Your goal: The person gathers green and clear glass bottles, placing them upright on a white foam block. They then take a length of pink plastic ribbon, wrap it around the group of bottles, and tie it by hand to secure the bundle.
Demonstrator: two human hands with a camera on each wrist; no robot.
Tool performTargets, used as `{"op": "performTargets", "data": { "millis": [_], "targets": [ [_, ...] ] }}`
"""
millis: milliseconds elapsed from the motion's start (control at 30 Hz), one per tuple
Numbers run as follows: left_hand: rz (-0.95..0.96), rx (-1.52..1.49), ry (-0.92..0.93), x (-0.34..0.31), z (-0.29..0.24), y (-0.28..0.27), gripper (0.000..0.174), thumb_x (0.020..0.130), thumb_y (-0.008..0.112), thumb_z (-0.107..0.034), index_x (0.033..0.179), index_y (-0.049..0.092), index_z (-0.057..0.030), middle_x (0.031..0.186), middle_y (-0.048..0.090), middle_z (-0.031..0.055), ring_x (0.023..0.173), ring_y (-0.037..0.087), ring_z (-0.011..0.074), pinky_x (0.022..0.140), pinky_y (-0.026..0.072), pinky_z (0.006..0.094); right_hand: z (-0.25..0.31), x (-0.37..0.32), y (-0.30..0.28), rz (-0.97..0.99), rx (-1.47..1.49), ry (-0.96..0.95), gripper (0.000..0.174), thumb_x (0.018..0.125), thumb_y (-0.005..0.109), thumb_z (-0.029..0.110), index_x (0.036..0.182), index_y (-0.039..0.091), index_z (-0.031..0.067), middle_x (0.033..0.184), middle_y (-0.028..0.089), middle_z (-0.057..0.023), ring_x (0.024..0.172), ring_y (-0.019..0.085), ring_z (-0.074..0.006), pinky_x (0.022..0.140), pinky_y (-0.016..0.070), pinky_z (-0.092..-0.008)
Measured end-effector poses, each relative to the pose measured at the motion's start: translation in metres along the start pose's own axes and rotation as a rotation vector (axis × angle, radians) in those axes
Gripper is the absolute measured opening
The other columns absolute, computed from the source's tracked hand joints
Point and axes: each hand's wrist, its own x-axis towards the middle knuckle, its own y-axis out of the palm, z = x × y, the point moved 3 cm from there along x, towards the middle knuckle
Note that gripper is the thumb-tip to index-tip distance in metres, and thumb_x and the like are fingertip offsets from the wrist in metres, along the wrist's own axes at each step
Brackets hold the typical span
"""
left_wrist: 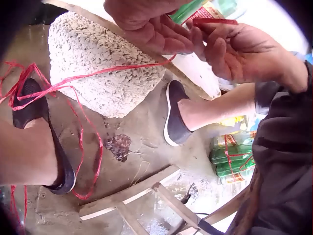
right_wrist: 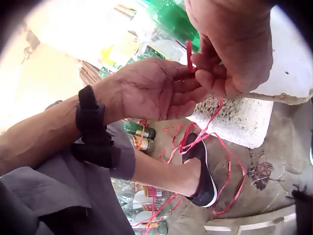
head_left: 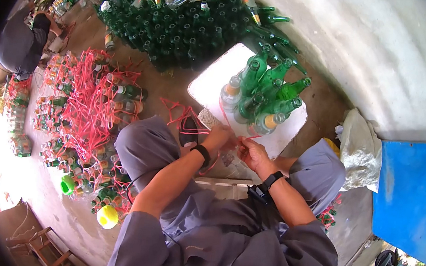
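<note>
Both hands meet at the near edge of a white slab (head_left: 213, 83), in front of a cluster of upright glass bottles (head_left: 251, 106), mostly green. Red plastic string (head_left: 224, 114) runs up against the near bottles. My left hand (head_left: 221, 138) pinches the string, whose loose length (left_wrist: 107, 71) trails from its fingertips to the floor. Fingertips of my right hand (head_left: 255, 154) pinch a short folded piece of it (left_wrist: 215, 21), close against the left fingers. In the right wrist view the left palm (right_wrist: 146, 90) faces the camera; the right hand (right_wrist: 234, 49) partly covers the knot area.
A rough white block (left_wrist: 98, 63) supports the slab. Many green bottles (head_left: 182, 35) stand behind. Bottles with tangled red string (head_left: 87, 103) fill the left floor. A wooden stool frame (left_wrist: 132, 193) lies low between the feet. A sack (head_left: 359, 149) and blue panel (head_left: 413, 198) stand right.
</note>
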Motion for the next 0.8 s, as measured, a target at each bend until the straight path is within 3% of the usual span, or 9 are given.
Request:
{"op": "performTargets", "data": {
  "millis": [233, 333, 500, 633, 800],
  "targets": [
    [-0.032, -0.082, -0.106, 0.0, -0.001, 0.01, 0.018, 0.097, 0.053, -0.019, 0.097, 0.064, -0.0047, 0.082, 0.072, 0.0142, 0.058, 0.068, 0.0243, 0.051, 0.055, 0.036, -0.001, 0.005, 0.007, -0.021, -0.137, -0.071, 0.02, 0.096, 0.067, 0.02, 0.111, 0.071, 0.0085, 0.098, 0.068, 0.0012, 0.079, 0.056, -0.0101, 0.067, 0.0456, -0.0293],
    [-0.056, -0.032, -0.085, 0.006, 0.006, 0.011, 0.018, 0.097, 0.051, -0.019, 0.095, 0.062, -0.0054, 0.08, 0.071, 0.0138, 0.055, 0.066, 0.0234, 0.048, 0.0533, 0.0362, -0.004, 0.002, 0.012, -0.129, -0.184, -0.089, 0.022, 0.094, 0.069, 0.024, 0.111, 0.071, 0.009, 0.1, 0.068, -0.0005, 0.087, 0.059, -0.0124, 0.073, 0.0471, -0.0306],
    [-0.103, -0.055, -0.107, 0.016, 0.02, 0.012, 0.015, 0.097, 0.052, -0.019, 0.095, 0.06, -0.0072, 0.074, 0.067, 0.0102, 0.052, 0.064, 0.0221, 0.044, 0.0515, 0.0357, -0.014, 0.006, 0.016, -0.011, -0.134, -0.079, 0.026, 0.095, 0.068, 0.028, 0.114, 0.069, 0.0103, 0.105, 0.069, -0.002, 0.098, 0.062, -0.0144, 0.086, 0.0465, -0.0337],
    [-0.126, -0.107, -0.068, 0.022, 0.026, 0.011, 0.012, 0.096, 0.053, -0.019, 0.094, 0.06, -0.01, 0.073, 0.065, 0.0069, 0.053, 0.064, 0.0213, 0.048, 0.0507, 0.036, -0.013, 0.008, 0.018, -0.02, -0.19, -0.154, 0.028, 0.095, 0.067, 0.03, 0.115, 0.069, 0.0107, 0.104, 0.069, -0.0009, 0.096, 0.063, -0.0143, 0.087, 0.045, -0.0343],
    [-0.179, -0.222, -0.086, 0.013, 0.022, 0.017, 0.011, 0.096, 0.056, -0.019, 0.092, 0.062, -0.0106, 0.073, 0.065, 0.0056, 0.056, 0.066, 0.0207, 0.051, 0.0493, 0.0364, -0.006, -0.011, 0.029, -0.01, -0.14, -0.118, 0.023, 0.094, 0.068, 0.032, 0.104, 0.07, 0.0114, 0.102, 0.069, -0.0007, 0.092, 0.063, -0.014, 0.081, 0.0443, -0.0333]
  ]
}}
